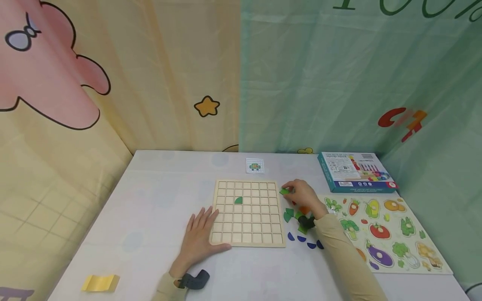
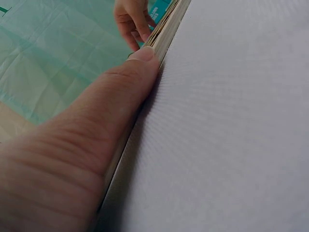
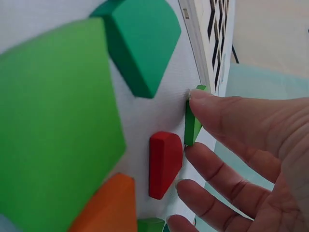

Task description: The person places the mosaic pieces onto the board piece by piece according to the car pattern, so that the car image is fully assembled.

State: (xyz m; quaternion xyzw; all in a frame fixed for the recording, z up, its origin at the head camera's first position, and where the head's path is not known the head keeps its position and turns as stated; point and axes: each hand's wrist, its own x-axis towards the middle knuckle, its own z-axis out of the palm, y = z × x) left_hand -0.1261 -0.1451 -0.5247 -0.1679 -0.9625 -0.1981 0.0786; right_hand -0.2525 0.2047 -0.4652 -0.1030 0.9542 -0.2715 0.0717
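Note:
A square wooden grid board (image 1: 248,244) lies mid-table with one dark green quarter-round piece (image 1: 239,200) in a cell. My left hand (image 1: 199,238) rests at its near left corner, fingers straight along the left side and thumb (image 2: 120,87) against the near edge. Just beyond the board's right edge, my right hand (image 1: 303,195) pinches a light green block (image 3: 193,121) between thumb and fingers. Below that hand lie a red piece (image 3: 164,164), an orange piece (image 3: 108,208), dark green quarter-rounds (image 1: 288,214) and several blue half-rounds (image 1: 311,245). The right wrist partly hides this group.
A small pattern card (image 1: 255,166) lies behind the board. At the back right is a flat game box (image 1: 357,172), with a vegetable picture board (image 1: 367,232) in front of it, partly under the right forearm. A folded yellow strip (image 1: 100,283) sits at the near left.

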